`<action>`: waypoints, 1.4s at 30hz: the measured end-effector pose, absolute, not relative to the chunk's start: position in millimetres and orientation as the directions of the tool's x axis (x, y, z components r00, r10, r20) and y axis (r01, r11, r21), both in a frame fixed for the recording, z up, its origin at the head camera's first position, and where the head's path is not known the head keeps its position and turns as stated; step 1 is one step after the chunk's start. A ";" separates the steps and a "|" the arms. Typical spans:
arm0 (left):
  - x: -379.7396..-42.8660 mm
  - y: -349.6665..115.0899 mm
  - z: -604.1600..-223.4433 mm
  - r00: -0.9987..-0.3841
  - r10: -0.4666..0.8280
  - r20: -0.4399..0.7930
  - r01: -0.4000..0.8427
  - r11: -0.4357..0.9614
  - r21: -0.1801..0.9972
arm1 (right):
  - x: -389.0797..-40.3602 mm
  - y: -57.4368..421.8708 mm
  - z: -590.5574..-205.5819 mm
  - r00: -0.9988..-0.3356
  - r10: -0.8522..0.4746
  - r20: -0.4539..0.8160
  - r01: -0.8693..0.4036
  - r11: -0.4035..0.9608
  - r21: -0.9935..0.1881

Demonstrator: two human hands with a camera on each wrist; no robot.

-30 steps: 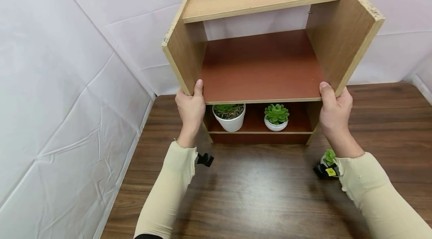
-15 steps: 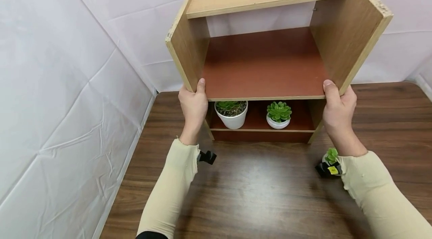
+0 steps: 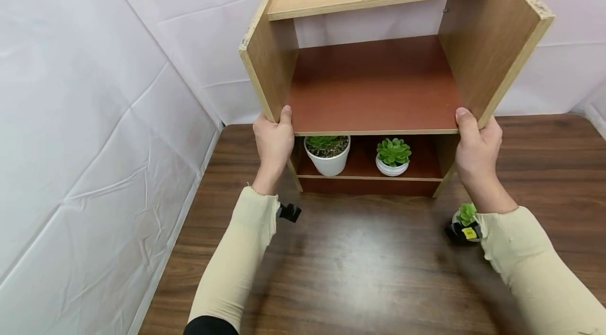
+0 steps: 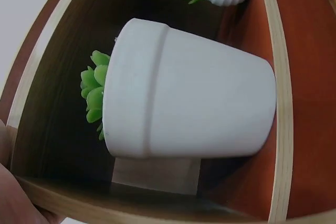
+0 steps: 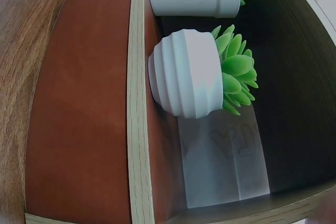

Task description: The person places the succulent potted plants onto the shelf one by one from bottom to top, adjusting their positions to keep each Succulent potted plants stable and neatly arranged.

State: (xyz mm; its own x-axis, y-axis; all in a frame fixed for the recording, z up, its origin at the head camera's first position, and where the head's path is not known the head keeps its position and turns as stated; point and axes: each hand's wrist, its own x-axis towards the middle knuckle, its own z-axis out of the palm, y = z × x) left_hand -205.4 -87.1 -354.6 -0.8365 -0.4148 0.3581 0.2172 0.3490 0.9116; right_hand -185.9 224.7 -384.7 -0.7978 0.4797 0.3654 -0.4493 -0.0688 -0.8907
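Thumb uppermost, the left hand (image 3: pixel 274 140) is curled firmly round the front edge of the left side panel of a tan, open-fronted wooden shelf unit (image 3: pixel 371 85) with reddish-brown boards. Opposite it, the right hand (image 3: pixel 477 145) has the same closed grip on the right side panel, thumb lying along the inner face.

Compared with a second ago, the whole scene, backdrop included, sits slightly higher and further right in the head view; both grips are the same, and the plants keep their places within the unit.

The unit is at the rear of the brown wood-grain worktop (image 3: pixel 360 261), open front towards the person, side panels upright, boards running left to right. Whether its height or its width is the longer axis is hard to tell.

In the lower compartment, a tapered white pot with a green succulent (image 3: pixel 330 162) stands upright at left; right of it and apart, a small ribbed white bowl with a green rosette succulent (image 3: pixel 393 169) also stands upright. Farther right, another small green plant (image 3: pixel 467 212) shows beside the right sleeve (image 3: pixel 521 240), partly hidden.
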 end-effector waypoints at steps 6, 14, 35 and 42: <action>-206.7 -89.9 -352.4 -0.869 -0.360 0.340 0.187 0.398 0.898 | -189.3 228.5 -386.1 -0.810 0.478 0.340 -0.410 -0.048 -0.911; -208.3 -93.7 -349.8 -0.890 -0.307 0.338 0.166 0.472 0.866 | -189.7 231.9 -385.3 -0.820 0.474 0.321 -0.373 -0.016 -0.928; -203.7 -110.7 -343.1 -0.939 -0.148 0.310 0.166 0.594 0.787 | -185.3 234.5 -380.7 -0.834 0.449 0.321 -0.329 0.062 -0.942; -200.9 -121.6 -338.7 -0.967 -0.088 0.240 0.133 0.629 0.766 | -183.9 240.1 -378.7 -0.865 0.370 0.339 -0.333 0.082 -0.939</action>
